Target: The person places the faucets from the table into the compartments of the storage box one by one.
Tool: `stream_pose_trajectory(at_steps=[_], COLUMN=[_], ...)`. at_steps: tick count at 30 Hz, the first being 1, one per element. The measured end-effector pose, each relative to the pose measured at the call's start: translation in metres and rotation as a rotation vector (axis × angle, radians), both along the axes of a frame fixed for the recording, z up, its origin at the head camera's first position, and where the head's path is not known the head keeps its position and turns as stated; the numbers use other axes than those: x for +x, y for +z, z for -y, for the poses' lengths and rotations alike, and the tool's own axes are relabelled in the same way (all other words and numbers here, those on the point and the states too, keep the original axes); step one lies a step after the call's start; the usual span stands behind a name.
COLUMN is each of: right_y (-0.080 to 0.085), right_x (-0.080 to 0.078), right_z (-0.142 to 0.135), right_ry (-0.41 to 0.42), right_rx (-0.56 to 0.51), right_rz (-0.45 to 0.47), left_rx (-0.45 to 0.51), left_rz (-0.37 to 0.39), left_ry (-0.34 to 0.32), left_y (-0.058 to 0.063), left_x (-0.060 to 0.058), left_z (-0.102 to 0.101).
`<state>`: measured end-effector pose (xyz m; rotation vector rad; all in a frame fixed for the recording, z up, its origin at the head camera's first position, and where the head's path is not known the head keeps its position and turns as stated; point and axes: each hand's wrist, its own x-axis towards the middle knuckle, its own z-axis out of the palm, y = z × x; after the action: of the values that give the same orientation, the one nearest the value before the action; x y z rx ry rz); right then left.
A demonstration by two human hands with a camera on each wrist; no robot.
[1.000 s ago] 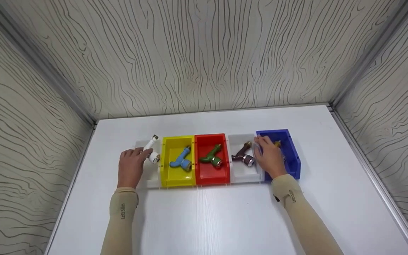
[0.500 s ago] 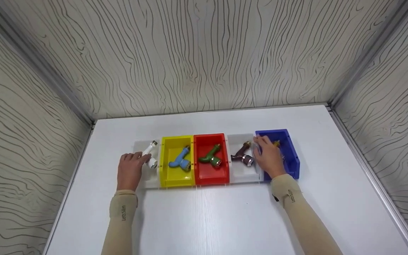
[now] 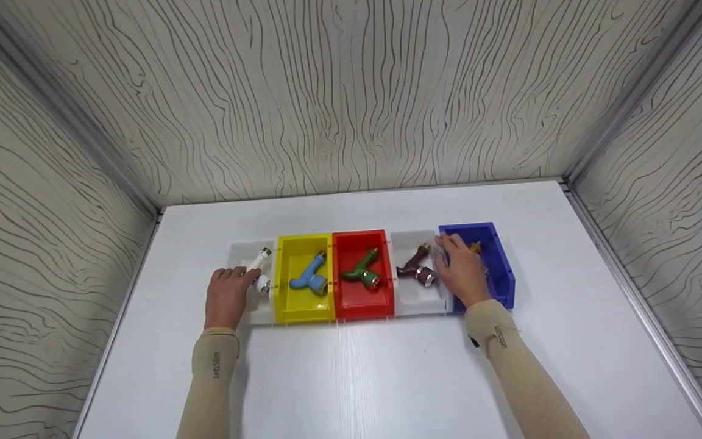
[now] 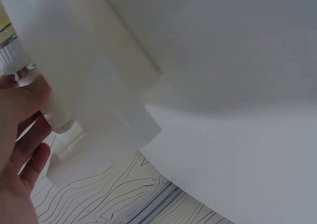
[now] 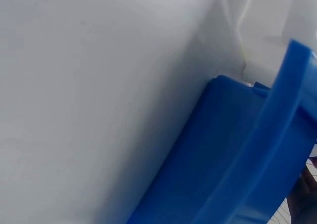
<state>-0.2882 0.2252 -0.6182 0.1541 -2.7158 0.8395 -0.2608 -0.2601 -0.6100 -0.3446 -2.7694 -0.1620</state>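
Note:
In the head view my left hand (image 3: 226, 300) grips a white tap (image 3: 259, 261) with metal ends, inside the translucent white bin (image 3: 261, 316) at the row's left end. The left wrist view shows fingers curled about this tap (image 4: 12, 56). My right hand (image 3: 465, 273) rests over the side wall between the right-hand white bin (image 3: 421, 306) and the blue bin (image 3: 505, 268), fingers reaching forward along the rim. A brass-coloured tap (image 3: 476, 247) lies in the blue bin, partly hidden by that hand. A dark brown tap (image 3: 415, 263) lies just left of the fingers.
Between the white bins stand a yellow bin (image 3: 302, 315) with a light blue tap (image 3: 311, 275) and a red bin (image 3: 363, 310) with a green tap (image 3: 363, 268). The bins adjoin in one row on a white table (image 3: 351, 378), with wood-patterned panels (image 3: 339, 97) behind and at both sides.
My left hand has lowered the white tap into the left white bin, its metal end dropping from above the far rim to inside it. The right hand has stayed in place.

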Motion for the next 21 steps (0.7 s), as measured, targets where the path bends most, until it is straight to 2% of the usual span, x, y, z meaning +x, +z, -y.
stream_pose_trajectory(at_steps=[9,21], right_y=[-0.002,-0.002], right_x=[-0.001,-0.001], right_z=[-0.001,-0.001], right_ry=[-0.016,-0.004], right_rx=[0.015,0.007], right_rz=[-0.009,-0.008], left_rx=[-0.005,0.009], left_rz=[0.051,-0.011], left_ry=[0.012,-0.031], left_y=[0.001,-0.010], left_x=[-0.006,-0.009], left_z=[-0.005,-0.001])
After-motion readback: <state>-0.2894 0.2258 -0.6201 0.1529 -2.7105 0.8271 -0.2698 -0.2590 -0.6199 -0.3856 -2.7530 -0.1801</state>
